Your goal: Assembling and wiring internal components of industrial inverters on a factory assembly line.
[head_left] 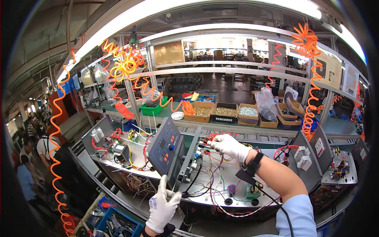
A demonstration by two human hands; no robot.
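My left hand (162, 207), in a white glove, holds the lower end of a grey control panel (161, 148) with orange buttons and a blue knob. Its index finger lies against the panel's bottom edge, and the thumb is beside a black cable. The panel stands tilted on a metal chassis (211, 197), with a circuit board (193, 161) on a bracket behind it. My gloved right hand (229, 146) pinches a wire (206, 141) near the top of that board; the fingertips partly hide it. Coloured wires (215, 170) and a green-cored transformer (254, 190) lie on the chassis.
Other open chassis stand left (122, 148) and right (342, 168) along the line. Beyond are boxes of screws (225, 111) and a green basket (154, 107). Orange coiled hoses (55, 146) hang down both sides. A blue tool tray (118, 221) sits lower left. People (43, 146) stand far left.
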